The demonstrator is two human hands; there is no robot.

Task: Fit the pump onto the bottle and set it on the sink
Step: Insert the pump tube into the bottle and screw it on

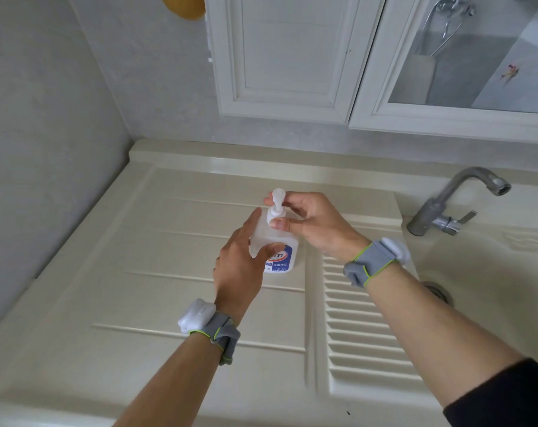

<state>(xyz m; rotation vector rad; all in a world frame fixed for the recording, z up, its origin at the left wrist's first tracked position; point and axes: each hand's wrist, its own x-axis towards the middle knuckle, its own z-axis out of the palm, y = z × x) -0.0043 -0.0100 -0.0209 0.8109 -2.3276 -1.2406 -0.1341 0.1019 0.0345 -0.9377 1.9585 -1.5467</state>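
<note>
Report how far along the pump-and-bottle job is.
Done: the pump already sits in the neck of the bottle. In hand: the left hand grips the bottle body while the right hand pinches the pump's head and collar; whether it is fully tight cannot be told. Left: letting go, so the bottle stands alone on the sink drainboard.

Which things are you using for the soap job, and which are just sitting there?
Using: bottle, pump, sink, left hand, right hand.
Just there: faucet, cabinet, mirror, wristbands.
</note>
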